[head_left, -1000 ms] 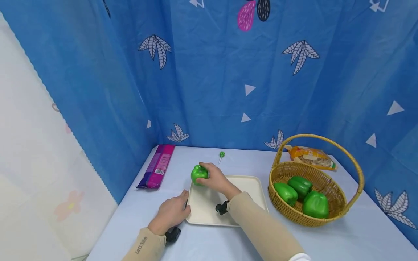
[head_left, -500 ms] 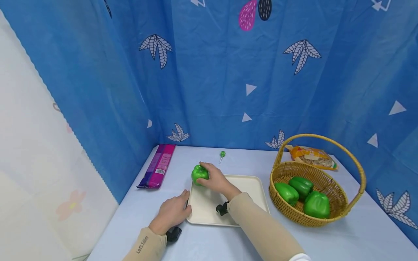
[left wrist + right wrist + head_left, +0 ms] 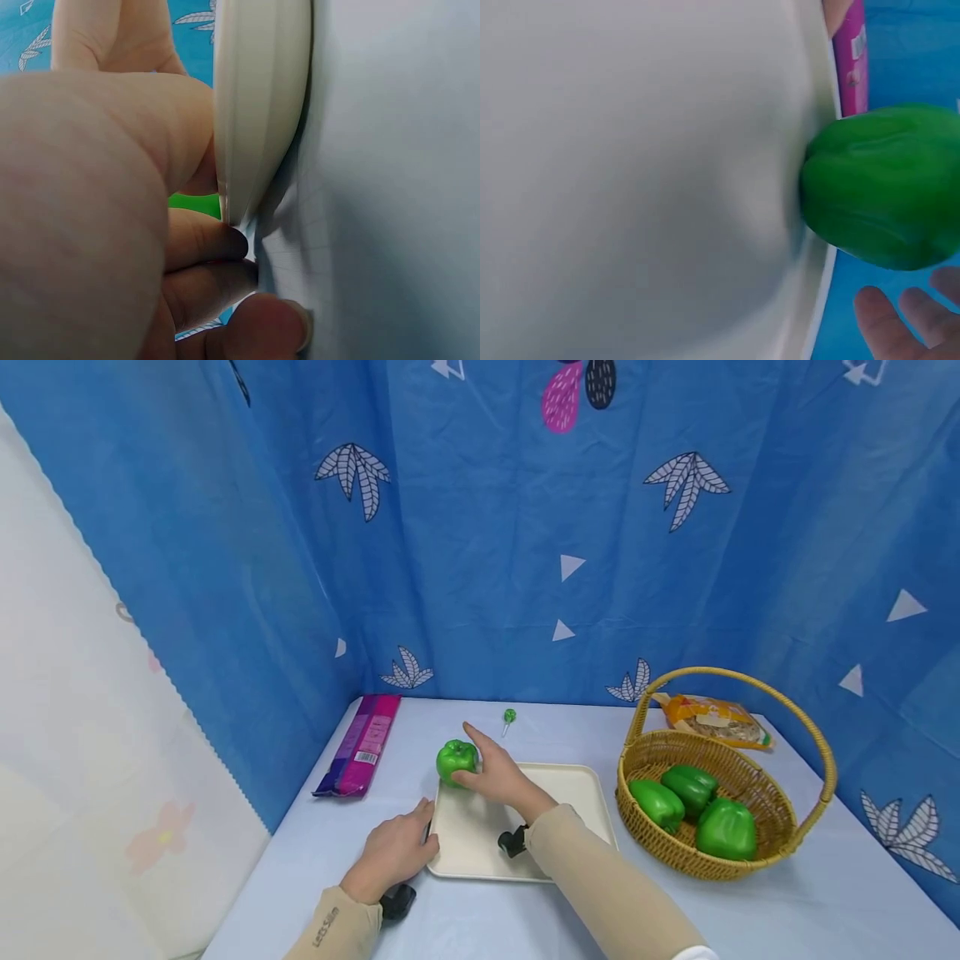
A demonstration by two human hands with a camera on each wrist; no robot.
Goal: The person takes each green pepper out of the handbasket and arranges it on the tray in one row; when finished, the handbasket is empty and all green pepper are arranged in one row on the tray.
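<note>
A green bell pepper point(image 3: 456, 762) sits at the far left corner of the cream tray point(image 3: 540, 860), overlapping its rim. My right hand point(image 3: 498, 774) is beside the pepper with fingers spread. In the right wrist view the fingers point(image 3: 885, 322) are straight and apart from the pepper point(image 3: 889, 187); the thumb looks close to it in the head view. My left hand point(image 3: 397, 847) holds the tray's left edge. The left wrist view has the tray's side point(image 3: 262, 97) against the thumb and fingers, though part of that hold is hidden.
Right of the tray stands a wicker basket point(image 3: 776, 806) with a tall handle and 3 green bell peppers point(image 3: 726, 831) inside. An orange packet point(image 3: 716, 721) lies behind it. A green lollipop point(image 3: 510, 717) lies behind the tray, and a purple-pink packet point(image 3: 362, 745) at the left.
My right hand has let go of the bell pepper; its fingers have lifted and spread away to the right. The left hand and the tray look unmoved.
</note>
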